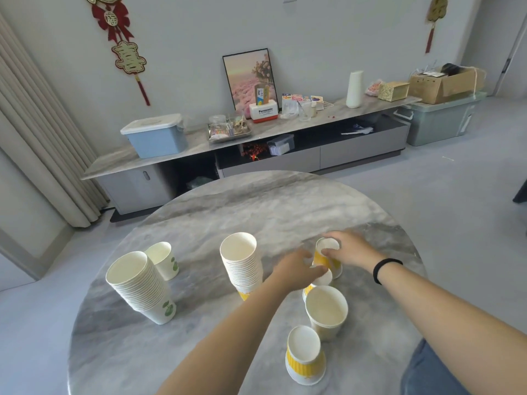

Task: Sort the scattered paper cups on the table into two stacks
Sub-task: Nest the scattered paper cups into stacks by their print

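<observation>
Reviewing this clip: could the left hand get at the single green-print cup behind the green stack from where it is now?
Probably yes. The left hand is busy at the yellow-striped cups, but the single green-print cup stands alone behind the green stack; open tabletop left of the yellow stack leaves a path.

The left hand point(296, 269) covers part of a small white paper cup point(323, 277), so its grip is unclear. The yellow-striped paper cup point(326, 259) under the right hand point(349, 249) is blurred.
</observation>
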The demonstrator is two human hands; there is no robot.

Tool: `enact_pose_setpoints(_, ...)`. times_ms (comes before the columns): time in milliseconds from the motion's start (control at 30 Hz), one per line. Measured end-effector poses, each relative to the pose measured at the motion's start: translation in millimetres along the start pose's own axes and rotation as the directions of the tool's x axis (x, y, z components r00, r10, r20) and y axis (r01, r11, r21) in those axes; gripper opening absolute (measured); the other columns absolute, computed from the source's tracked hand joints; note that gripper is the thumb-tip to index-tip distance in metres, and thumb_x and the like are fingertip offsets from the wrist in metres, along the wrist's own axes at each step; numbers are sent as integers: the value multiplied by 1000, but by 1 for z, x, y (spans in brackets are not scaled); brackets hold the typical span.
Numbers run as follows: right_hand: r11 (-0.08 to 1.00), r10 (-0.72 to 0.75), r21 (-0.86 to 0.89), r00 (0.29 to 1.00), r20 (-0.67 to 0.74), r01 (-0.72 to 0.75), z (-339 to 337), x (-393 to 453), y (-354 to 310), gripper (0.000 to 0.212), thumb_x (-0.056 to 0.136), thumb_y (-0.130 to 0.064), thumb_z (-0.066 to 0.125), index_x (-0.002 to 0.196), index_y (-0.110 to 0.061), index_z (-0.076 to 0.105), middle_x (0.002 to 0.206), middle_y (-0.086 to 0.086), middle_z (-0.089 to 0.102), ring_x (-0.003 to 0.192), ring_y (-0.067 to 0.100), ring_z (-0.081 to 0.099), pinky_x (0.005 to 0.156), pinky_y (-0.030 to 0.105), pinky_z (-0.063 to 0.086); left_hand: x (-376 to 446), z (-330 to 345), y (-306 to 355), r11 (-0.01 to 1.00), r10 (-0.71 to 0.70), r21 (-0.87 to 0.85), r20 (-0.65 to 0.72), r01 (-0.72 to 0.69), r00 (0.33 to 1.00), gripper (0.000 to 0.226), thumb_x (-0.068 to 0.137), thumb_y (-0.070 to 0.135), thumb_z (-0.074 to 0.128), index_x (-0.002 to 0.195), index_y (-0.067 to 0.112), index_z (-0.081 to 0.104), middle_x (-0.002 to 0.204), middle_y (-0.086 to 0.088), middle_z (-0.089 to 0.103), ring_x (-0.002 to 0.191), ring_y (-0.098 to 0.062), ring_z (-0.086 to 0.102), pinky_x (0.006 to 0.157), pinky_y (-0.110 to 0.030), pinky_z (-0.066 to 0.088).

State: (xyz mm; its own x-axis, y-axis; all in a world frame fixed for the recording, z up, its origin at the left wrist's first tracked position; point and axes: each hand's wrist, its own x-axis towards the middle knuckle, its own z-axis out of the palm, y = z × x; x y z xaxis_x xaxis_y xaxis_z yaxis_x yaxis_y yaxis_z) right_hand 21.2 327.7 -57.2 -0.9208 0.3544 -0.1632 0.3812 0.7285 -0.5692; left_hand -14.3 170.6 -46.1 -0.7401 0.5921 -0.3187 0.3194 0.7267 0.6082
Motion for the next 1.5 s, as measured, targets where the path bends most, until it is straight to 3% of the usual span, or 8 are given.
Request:
enact_pose_setpoints(333,990,27,136,999,-22,-24,5,28,10,39,67,-28,74,102,-26,57,110,-2,65,97,21,60,83,35,50,39,18,10,985,-143,-82,127,154,982,46,75,37,70,115,17,61,101,-1,58,92,-20,57,76,-30,48)
enact_pose_setpoints(600,978,64,206,951,-301,0,-21,27,-5,54,72,-35,71,122,-27,51,122,1,59,112,25,55,87,35,47,59,12,0,965,-175,-226,-179,133,968,61,71,44,73,123,20,54,125,-6,55,113,-24,55,92,-35,47)
enact_pose_setpoints(767,942,-46,284,909,-414,177,-28,18,-20,51,72,-35,72,119,-28,54,118,-1,60,107,20,56,90,36,47,55,12,-11,773,-335,-592,-76,228,939,68,72,59,55,125,15,53,129,-4,55,115,-25,55,97,-37,45)
enact_pose_setpoints(867,943,-160,233,936,-313,239,-24,11,-29,48,71,-37,73,114,-30,55,114,-5,62,101,17,57,85,34,49,51,9,-14,496,-462,-822,23,280,887,43,92,41,38,121,13,53,114,-8,56,107,-26,54,86,-33,41)
enact_pose_setpoints(967,974,-211,51,967,-144,220,-11,10,-29,51,69,-40,73,115,-30,54,115,-5,62,103,18,57,82,32,48,46,7,-18,321,-511,-894,115,313,852,50,96,43,32,133,11,45,134,-10,48,122,-26,48,93,-35,40)
enact_pose_setpoints(1133,982,-153,-92,980,129,166,14,15,-20,52,74,-26,72,119,-24,48,116,5,62,101,25,58,78,32,46,46,9,-28,339,-471,-879,149,335,869,39,97,39,33,119,12,50,110,-7,48,100,-23,51,82,-39,43)
enact_pose_setpoints(1333,939,60,329,990,129,-100,5,22,-9,48,77,-25,72,116,-15,46,111,12,56,86,27,63,64,34,55,42,13,-20,367,-364,-871,190,328,912,18,94,22,41,89,13,56,82,-6,57,71,-17,53,65,-29,46)
enact_pose_setpoints(1500,780,47,583,949,311,-229,-14,9,-2,50,84,-27,66,126,-10,43,109,22,60,80,31,64,74,41,56,35,1,-6,435,-271,-900,-92,37,958,36,92,15,54,128,19,50,120,-14,57,94,-26,60,77,-35,52)
